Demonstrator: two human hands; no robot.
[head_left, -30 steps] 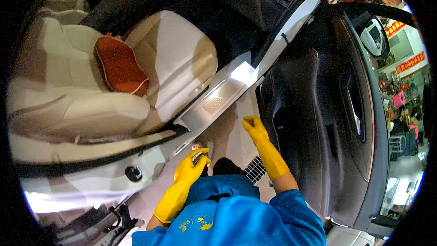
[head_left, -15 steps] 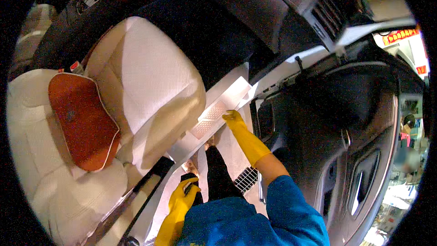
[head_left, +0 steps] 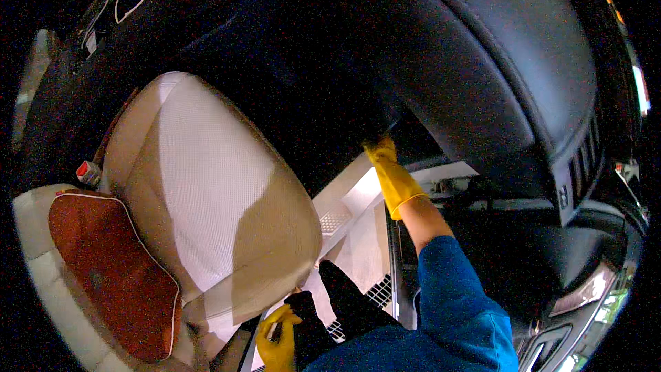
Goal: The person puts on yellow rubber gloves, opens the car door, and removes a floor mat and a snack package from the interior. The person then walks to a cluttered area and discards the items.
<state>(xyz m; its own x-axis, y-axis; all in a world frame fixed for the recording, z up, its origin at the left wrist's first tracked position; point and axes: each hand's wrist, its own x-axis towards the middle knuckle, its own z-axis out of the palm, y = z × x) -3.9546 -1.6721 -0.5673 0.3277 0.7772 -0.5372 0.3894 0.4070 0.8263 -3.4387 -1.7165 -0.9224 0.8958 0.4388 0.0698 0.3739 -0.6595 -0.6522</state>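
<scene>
My right hand (head_left: 381, 149), in a yellow rubber glove, reaches forward to the front end of the pale door sill (head_left: 358, 191) of a car. Its fingers look bunched at the edge of the dark footwell; what they hold, if anything, is lost in shadow. Low in the view, my left hand (head_left: 277, 339), also in a yellow glove, is curled by my dark trouser leg. A small dark patch shows between its thumb and fingers, too unclear to name. A beige car seat (head_left: 200, 179) stands left of the sill.
A reddish-brown cushion (head_left: 113, 272) with white piping leans on the seat's backrest. Next to it is a belt buckle (head_left: 88, 171) with a red button. The black dashboard (head_left: 482, 62) overhangs at upper right, and the open door (head_left: 506, 262) stands to the right. A floor grate (head_left: 380, 292) lies below.
My right hand has moved forward along the sill, from its perforated plate to its front end. My view has shifted toward the dashboard and footwell. My left hand stays curled low down.
</scene>
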